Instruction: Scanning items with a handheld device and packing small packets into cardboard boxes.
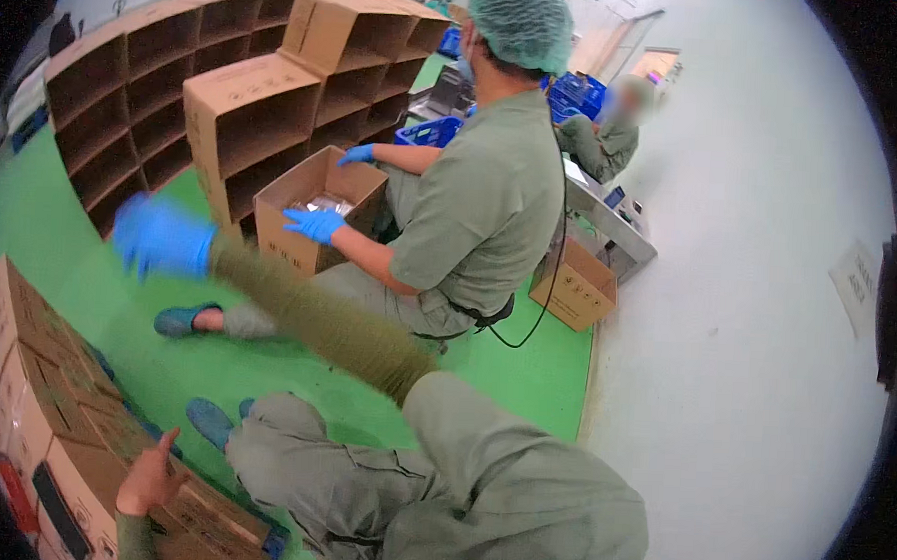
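Observation:
My right hand (165,233), in a blue glove, is stretched out to the upper left, blurred, in front of cardboard compartments (162,87); whether it holds anything is unclear. My left hand (152,477) is bare at the lower left, fingers partly curled with one raised, nothing visible in them, beside stacked cartons (25,362). A black phone-like object (60,508) and a red object (14,491) lie on the cartons near it.
A seated co-worker (477,201) in a hairnet has blue-gloved hands on an open carton (281,228) of bagged items. Behind are another person (604,147), blue crates (425,131), a metal table (625,243) and a carton (573,285) beside the white wall.

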Demonstrator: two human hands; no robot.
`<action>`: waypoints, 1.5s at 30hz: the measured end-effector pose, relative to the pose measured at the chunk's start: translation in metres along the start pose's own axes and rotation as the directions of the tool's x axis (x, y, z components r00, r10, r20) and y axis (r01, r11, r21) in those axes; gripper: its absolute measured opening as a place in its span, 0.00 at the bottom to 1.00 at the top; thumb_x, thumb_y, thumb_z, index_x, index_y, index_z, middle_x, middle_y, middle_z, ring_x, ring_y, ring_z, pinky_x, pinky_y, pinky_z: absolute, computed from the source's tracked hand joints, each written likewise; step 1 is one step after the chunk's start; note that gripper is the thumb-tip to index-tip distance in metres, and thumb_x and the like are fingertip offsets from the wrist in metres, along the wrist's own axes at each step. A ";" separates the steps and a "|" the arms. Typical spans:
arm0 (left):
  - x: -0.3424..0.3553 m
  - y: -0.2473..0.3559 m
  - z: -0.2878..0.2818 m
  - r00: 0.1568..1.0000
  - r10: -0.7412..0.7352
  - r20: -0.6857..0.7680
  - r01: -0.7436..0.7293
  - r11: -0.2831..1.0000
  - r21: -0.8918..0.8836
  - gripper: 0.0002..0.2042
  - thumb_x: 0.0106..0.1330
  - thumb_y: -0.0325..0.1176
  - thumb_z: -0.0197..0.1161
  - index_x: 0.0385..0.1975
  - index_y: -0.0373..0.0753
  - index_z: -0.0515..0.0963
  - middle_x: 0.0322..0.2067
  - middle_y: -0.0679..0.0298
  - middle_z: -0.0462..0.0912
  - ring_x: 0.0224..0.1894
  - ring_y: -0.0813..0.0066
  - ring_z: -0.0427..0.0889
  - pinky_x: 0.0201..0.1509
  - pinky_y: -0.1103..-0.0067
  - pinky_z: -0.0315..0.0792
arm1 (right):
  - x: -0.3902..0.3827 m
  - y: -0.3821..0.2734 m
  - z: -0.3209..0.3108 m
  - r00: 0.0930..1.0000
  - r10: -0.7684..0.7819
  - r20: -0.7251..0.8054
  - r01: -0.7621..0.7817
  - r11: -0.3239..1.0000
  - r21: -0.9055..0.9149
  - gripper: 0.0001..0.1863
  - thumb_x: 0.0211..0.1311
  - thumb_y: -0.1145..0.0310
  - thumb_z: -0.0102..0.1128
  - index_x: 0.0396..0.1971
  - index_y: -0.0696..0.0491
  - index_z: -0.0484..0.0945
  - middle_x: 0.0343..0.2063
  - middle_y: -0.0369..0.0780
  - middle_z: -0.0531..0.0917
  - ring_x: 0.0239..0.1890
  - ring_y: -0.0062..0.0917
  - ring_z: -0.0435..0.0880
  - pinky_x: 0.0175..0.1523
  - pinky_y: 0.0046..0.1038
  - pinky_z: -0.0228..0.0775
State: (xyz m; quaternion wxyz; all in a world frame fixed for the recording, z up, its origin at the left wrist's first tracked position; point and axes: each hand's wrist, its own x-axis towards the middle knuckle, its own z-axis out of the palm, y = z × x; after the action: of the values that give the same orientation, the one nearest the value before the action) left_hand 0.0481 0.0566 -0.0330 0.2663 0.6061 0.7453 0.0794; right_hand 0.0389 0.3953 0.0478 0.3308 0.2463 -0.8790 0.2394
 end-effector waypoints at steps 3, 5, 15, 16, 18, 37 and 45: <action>-0.001 -0.009 0.009 0.998 -0.060 0.023 0.060 0.998 0.004 0.42 0.51 0.32 0.69 0.65 0.34 0.53 0.18 0.50 0.77 0.25 0.50 0.78 0.29 0.63 0.71 | -0.038 -0.073 0.094 0.804 0.471 0.362 -0.552 0.818 0.163 0.24 0.55 0.51 0.50 0.32 0.59 0.79 0.28 0.50 0.82 0.26 0.39 0.79 0.37 0.43 0.70; 0.002 -0.016 0.014 0.998 -0.067 0.012 0.067 0.998 0.005 0.42 0.51 0.33 0.69 0.65 0.33 0.53 0.17 0.51 0.77 0.25 0.50 0.77 0.29 0.62 0.71 | -0.052 -0.095 0.131 0.736 0.382 0.560 -0.559 0.808 0.185 0.25 0.59 0.49 0.47 0.34 0.57 0.80 0.32 0.52 0.81 0.34 0.44 0.80 0.42 0.42 0.70; 0.008 -0.032 0.031 0.999 -0.030 -0.014 0.029 0.999 -0.036 0.32 0.53 0.45 0.68 0.53 0.32 0.65 0.36 0.42 0.78 0.40 0.45 0.78 0.42 0.60 0.72 | -0.103 -0.131 0.202 0.657 0.466 0.592 -0.679 0.707 0.197 0.36 0.65 0.40 0.35 0.22 0.59 0.79 0.21 0.54 0.78 0.24 0.48 0.76 0.36 0.44 0.66; 0.009 -0.036 0.024 0.996 0.065 -0.054 -0.067 0.997 -0.047 0.30 0.53 0.45 0.67 0.51 0.31 0.68 0.34 0.43 0.78 0.39 0.44 0.78 0.42 0.60 0.72 | -0.102 -0.128 0.209 0.664 0.452 0.596 -0.668 0.716 0.201 0.36 0.65 0.40 0.35 0.22 0.59 0.79 0.21 0.54 0.78 0.24 0.48 0.76 0.36 0.44 0.66; 0.006 -0.032 0.014 1.000 0.006 0.002 -0.006 0.998 -0.064 0.28 0.54 0.45 0.67 0.48 0.31 0.70 0.33 0.43 0.78 0.39 0.45 0.78 0.41 0.60 0.72 | -0.102 -0.130 0.222 0.634 0.514 0.577 -0.744 0.609 0.275 0.39 0.64 0.38 0.34 0.18 0.60 0.77 0.15 0.53 0.73 0.18 0.44 0.70 0.32 0.43 0.63; 0.019 0.003 -0.008 0.955 -0.273 0.117 0.297 0.889 -0.347 0.32 0.56 0.32 0.65 0.61 0.33 0.61 0.21 0.53 0.78 0.23 0.64 0.78 0.28 0.72 0.70 | -0.132 -0.093 0.199 0.601 0.625 0.497 -0.799 0.463 0.384 0.37 0.60 0.37 0.41 0.16 0.59 0.78 0.13 0.48 0.74 0.17 0.31 0.72 0.27 0.41 0.64; -0.001 -0.016 -0.001 0.982 -0.182 0.053 0.190 0.941 -0.281 0.35 0.55 0.33 0.65 0.62 0.30 0.57 0.15 0.55 0.77 0.20 0.65 0.79 0.28 0.72 0.72 | -0.159 -0.098 0.170 0.455 0.878 0.149 -0.452 0.084 0.888 0.26 0.67 0.61 0.49 0.63 0.51 0.58 0.21 0.36 0.75 0.19 0.19 0.74 0.25 0.23 0.68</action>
State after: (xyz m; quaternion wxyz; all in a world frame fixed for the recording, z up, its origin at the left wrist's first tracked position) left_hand 0.0341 0.0519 -0.0394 0.3669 0.4894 0.7763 0.1523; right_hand 0.1233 0.2647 -0.1511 0.1935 -0.1356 -0.5456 0.8041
